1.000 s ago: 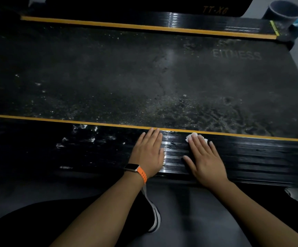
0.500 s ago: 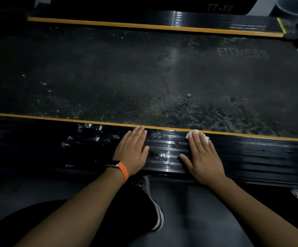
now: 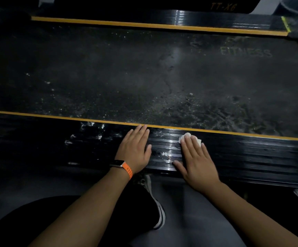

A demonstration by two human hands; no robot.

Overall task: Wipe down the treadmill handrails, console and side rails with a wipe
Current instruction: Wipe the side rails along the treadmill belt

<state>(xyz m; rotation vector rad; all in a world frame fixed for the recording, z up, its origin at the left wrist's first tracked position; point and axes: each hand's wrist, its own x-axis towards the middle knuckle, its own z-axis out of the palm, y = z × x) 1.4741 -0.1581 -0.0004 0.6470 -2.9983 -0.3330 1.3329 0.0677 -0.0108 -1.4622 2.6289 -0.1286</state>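
Dusty belt (image 3: 144,77) beyond near rail (image 3: 251,157), bin (image 3: 294,8) at far right corner. Left hand (image 3: 134,148) spread flat on rail; right hand (image 3: 196,163) flat just beside, pressing wipe (image 3: 187,136) onto rail by yellow stripe (image 3: 233,133).

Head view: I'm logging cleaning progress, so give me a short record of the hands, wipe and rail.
surface: near side rail, ribbed, glossy black
left hand: flat on the rail, empty
right hand: flat, fingers pressing the wipe
wipe: white, bunched under the fingertips
smears: pale marks on the rail beyond the left hand
treadmill belt: dusty, speckled
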